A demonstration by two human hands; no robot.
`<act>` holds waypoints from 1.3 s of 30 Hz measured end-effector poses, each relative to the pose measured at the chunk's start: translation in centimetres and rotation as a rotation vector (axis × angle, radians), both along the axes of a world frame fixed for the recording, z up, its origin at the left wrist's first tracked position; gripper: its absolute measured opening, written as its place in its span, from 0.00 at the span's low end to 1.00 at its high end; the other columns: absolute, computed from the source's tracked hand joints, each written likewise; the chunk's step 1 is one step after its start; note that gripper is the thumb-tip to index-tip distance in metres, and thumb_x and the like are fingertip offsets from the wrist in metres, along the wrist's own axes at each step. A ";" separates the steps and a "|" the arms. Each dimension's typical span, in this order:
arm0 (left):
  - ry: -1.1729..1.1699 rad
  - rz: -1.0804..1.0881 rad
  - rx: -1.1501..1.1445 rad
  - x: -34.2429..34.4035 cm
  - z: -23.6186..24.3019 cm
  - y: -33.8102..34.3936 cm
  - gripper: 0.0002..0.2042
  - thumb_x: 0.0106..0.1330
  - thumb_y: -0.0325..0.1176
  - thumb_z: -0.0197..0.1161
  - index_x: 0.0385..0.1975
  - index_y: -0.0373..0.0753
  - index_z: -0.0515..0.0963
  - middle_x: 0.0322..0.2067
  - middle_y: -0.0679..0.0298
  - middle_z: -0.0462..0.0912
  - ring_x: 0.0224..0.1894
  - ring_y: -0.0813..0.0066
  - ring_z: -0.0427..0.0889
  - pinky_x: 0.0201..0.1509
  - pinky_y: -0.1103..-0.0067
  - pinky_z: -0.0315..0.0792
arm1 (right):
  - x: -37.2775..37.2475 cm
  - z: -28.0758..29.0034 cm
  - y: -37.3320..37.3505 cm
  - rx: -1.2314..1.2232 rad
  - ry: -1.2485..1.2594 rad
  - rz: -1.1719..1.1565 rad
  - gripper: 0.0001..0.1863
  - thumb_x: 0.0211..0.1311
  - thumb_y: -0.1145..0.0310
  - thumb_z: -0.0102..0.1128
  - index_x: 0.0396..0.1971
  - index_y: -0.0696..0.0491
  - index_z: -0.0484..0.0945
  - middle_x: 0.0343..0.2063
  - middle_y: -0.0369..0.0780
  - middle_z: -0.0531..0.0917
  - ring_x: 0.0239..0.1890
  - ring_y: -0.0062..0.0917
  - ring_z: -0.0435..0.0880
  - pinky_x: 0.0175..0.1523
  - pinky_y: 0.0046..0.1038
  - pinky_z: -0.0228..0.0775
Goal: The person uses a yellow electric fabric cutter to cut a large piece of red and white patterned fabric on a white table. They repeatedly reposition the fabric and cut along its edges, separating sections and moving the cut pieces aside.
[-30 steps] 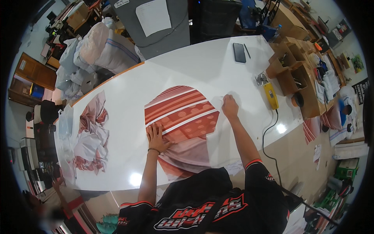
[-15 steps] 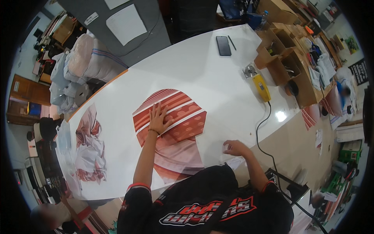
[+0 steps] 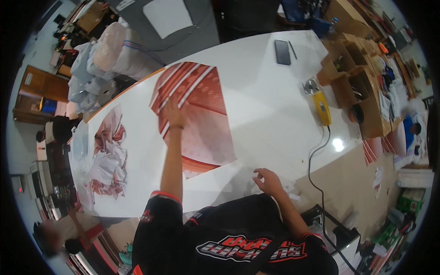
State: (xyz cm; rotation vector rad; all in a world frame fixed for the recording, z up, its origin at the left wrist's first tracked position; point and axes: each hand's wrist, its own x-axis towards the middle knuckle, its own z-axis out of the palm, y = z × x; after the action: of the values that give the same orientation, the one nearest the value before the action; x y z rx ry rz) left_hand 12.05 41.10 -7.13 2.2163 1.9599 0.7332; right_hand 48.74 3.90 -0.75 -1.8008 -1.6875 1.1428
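My left hand presses flat on a red and white striped cut piece of fabric, its fingers slightly smeared by motion. A paler pink part of the fabric with a red band at its lower edge extends toward me; whether it is a separate piece I cannot tell. Close to the table's front edge, my right hand hovers with loosely bent fingers, thumb and forefinger apart, and nothing visible in it. To the left lies a crumpled heap of red and white fabric.
A yellow corded cutter with a round head rests at the right, its black cable trailing off the edge. Beyond it are a phone, a thin black pen and cardboard boxes. Wrapped bundles stand past the left edge.
The striped fabric has slid away from me and turned under my left hand, and more of the pale part shows. My right hand has shifted slightly; the whole view has turned a little.
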 end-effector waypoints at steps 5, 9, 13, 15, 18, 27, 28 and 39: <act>0.135 -0.046 -0.099 -3.0 -3.1 -20.6 0.41 0.68 0.50 0.68 0.78 0.40 0.60 0.78 0.40 0.53 0.80 0.34 0.50 0.81 0.45 0.47 | -4.9 -0.4 6.7 0.265 -0.105 0.090 0.21 0.67 0.64 0.67 0.58 0.52 0.81 0.51 0.42 0.85 0.56 0.38 0.81 0.58 0.40 0.76; 0.078 -0.022 -0.351 -1.4 0.3 -29.9 0.39 0.67 0.52 0.67 0.76 0.42 0.64 0.79 0.45 0.53 0.80 0.37 0.50 0.81 0.46 0.46 | -8.4 -1.0 9.4 0.413 -0.317 0.276 0.29 0.70 0.57 0.63 0.68 0.51 0.74 0.66 0.44 0.78 0.69 0.44 0.72 0.73 0.51 0.61; 0.069 -0.078 -0.318 0.2 2.2 -32.4 0.34 0.68 0.53 0.67 0.71 0.42 0.71 0.72 0.48 0.65 0.74 0.43 0.61 0.77 0.49 0.54 | -7.4 -2.5 8.5 0.412 -0.516 0.310 0.35 0.72 0.51 0.60 0.73 0.51 0.69 0.67 0.43 0.77 0.72 0.45 0.68 0.77 0.58 0.51; -0.040 -0.126 -0.358 0.5 3.4 -32.6 0.32 0.67 0.53 0.67 0.67 0.42 0.74 0.67 0.50 0.73 0.70 0.49 0.68 0.74 0.51 0.59 | -5.9 -2.4 7.1 0.417 -0.560 0.294 0.34 0.71 0.49 0.61 0.71 0.52 0.71 0.65 0.43 0.79 0.70 0.45 0.70 0.77 0.58 0.51; -0.068 -0.247 -0.317 0.0 3.7 -32.1 0.26 0.66 0.52 0.69 0.58 0.41 0.79 0.54 0.57 0.83 0.60 0.58 0.78 0.63 0.58 0.69 | -3.8 -1.5 4.3 0.370 -0.641 0.236 0.32 0.68 0.51 0.65 0.65 0.54 0.76 0.60 0.45 0.81 0.65 0.44 0.74 0.75 0.57 0.53; -0.205 -0.055 -0.059 -5.9 1.4 -25.5 0.18 0.65 0.41 0.72 0.52 0.41 0.82 0.47 0.55 0.83 0.51 0.53 0.80 0.55 0.60 0.72 | -6.5 -1.6 12.7 0.474 -0.368 0.024 0.29 0.64 0.57 0.70 0.61 0.56 0.77 0.58 0.49 0.80 0.63 0.49 0.75 0.69 0.51 0.64; -0.224 -0.027 -0.066 -6.4 1.5 -24.6 0.18 0.66 0.41 0.72 0.51 0.39 0.82 0.46 0.54 0.83 0.51 0.53 0.80 0.55 0.60 0.72 | -7.2 -2.4 15.1 0.499 -0.394 0.024 0.32 0.65 0.56 0.69 0.64 0.56 0.75 0.62 0.50 0.77 0.67 0.50 0.72 0.71 0.52 0.61; -0.387 0.126 -0.090 -10.9 -0.7 -23.6 0.15 0.69 0.33 0.66 0.50 0.33 0.75 0.47 0.49 0.75 0.51 0.50 0.74 0.58 0.61 0.71 | -9.7 -5.6 30.8 0.576 -0.691 0.092 0.40 0.73 0.34 0.50 0.77 0.42 0.65 0.79 0.43 0.61 0.81 0.51 0.53 0.82 0.57 0.41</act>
State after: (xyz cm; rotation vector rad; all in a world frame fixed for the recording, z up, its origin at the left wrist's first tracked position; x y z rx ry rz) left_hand 1.15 17.54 -7.87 1.7517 1.9027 0.9827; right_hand 39.04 34.74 -6.34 -1.8253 -2.1822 -0.0170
